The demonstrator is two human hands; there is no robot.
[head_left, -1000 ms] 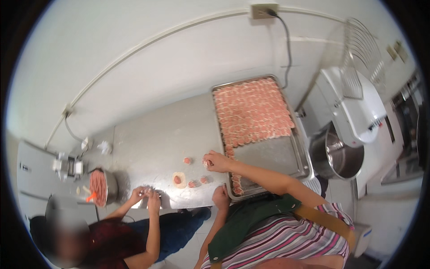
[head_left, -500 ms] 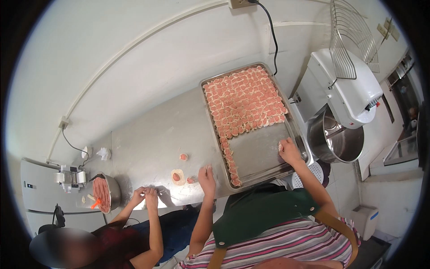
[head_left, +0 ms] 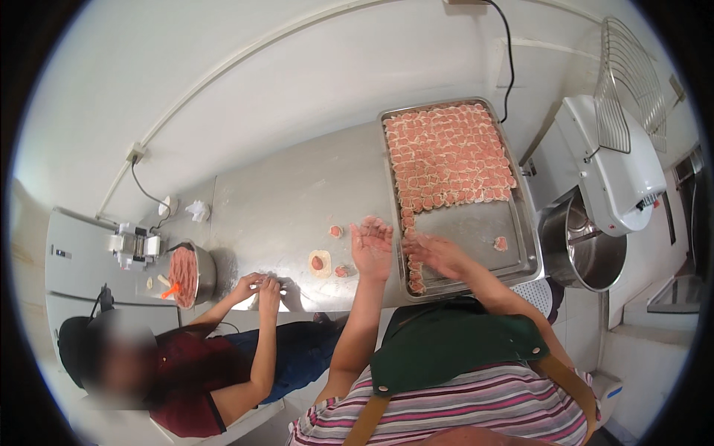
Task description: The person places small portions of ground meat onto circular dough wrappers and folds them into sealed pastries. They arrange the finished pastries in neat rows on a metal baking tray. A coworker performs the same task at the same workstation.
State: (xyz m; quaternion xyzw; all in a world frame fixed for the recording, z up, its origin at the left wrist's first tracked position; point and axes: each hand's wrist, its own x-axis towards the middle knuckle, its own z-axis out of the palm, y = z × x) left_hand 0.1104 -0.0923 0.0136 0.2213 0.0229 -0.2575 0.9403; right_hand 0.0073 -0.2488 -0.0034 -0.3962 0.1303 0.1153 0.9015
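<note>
Head camera: tray [head_left: 462, 236] holds dumplings [head_left: 450, 157], pot [head_left: 207, 276] holds pink meat filling [head_left: 183, 273].

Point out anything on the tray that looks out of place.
One meat dumpling sits alone near the right side of the tray, which looks odd because the packed dumplings stand tightly together, apart from it. No obvious spill or damage stands out.
</note>
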